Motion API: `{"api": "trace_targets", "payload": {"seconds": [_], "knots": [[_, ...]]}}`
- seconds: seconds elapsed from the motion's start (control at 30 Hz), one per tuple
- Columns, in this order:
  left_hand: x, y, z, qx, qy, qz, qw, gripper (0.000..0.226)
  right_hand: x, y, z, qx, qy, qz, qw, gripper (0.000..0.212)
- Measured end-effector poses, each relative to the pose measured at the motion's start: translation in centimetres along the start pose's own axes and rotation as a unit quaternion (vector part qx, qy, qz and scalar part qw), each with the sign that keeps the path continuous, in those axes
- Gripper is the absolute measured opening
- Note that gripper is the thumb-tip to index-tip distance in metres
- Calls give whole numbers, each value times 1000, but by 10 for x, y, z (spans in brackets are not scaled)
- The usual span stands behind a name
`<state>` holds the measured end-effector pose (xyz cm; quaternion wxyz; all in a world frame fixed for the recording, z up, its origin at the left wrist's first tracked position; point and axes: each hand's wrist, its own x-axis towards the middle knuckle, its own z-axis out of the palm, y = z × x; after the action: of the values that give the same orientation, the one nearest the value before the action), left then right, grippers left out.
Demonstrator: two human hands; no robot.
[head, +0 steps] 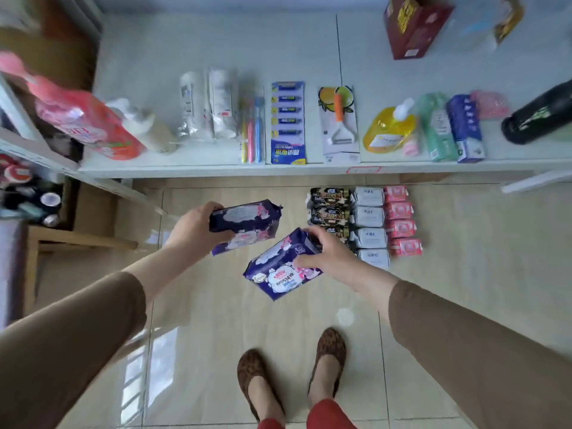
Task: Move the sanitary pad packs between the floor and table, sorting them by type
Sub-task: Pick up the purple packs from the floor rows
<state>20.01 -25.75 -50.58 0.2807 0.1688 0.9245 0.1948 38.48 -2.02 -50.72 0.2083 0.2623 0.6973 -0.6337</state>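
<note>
**Holding two purple packs over the floor**

Looking down from the head camera, I'm seeing the biggest thing first: the white table (216,51) stretching across the top of the view, and below it the glossy beige tiled floor (216,320) filling the rest. My two arms in brown sleeves are reaching in from the bottom corners.

Along the table's front edge a row of goods is lying: a red refill bag (89,125) at the left, a card of batteries (288,123), a yellow soap pouch (388,131) and a dark bottle (540,114) at the right.

On the floor, just under the table edge, sorted packs are sitting in three touching columns: black packs (329,207), grey packs (368,226) beside them, then pink packs (402,219) on the right.

My left hand (195,229) is gripping purple packs (246,226), fingers curled round their left end; I'm making out two stacked together, held in the air above the floor. My right hand (325,253) is clutching another purple pack (283,266) from above, thumb and fingers wrapped over its upper edge, the pack tilting down to the left, lifted clear of the tiles.

At the bottom, my feet in leopard-print shoes (328,351) are standing on the tiles.
</note>
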Motion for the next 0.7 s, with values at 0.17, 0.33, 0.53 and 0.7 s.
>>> {"api": "trace_targets", "payload": {"seconds": [0.17, 0.33, 0.53, 0.7], "knots": [[-92, 76, -140, -29, 16, 50, 998, 57, -118, -138, -33, 22, -7, -19, 1000, 52], [-154, 145, -273, -22, 69, 126, 989, 56, -202, -268, -58, 35, 13, -76, 996, 55], [-180, 204, -386, -23, 134, 196, 971, 50, -251, -376, -76, 9, 16, -147, 989, 53], [-155, 251, -442, -9, 173, 246, 954, 45, -252, -427, -102, 25, 66, -200, 977, 45]]}}
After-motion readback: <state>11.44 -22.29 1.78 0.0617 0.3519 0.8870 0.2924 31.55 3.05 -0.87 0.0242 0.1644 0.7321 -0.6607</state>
